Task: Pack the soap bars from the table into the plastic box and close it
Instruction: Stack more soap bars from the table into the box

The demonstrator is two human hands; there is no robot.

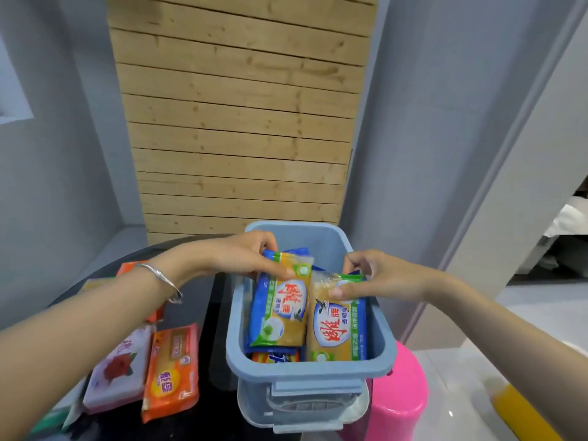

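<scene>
The blue plastic box (pixel 310 364) sits open at lower centre of the frame on the dark bench (pixel 197 300). The left hand (pixel 245 254) pinches the upper end of one yellow soap bar (pixel 281 308) between its fingers; the right hand (pixel 369 275) pinches a second (pixel 337 326) beside it. Both bars lie inside the box. An orange bar (pixel 171 370) and a white bar (pixel 119 367) rest at lower left, possibly with more behind the forearm.
</scene>
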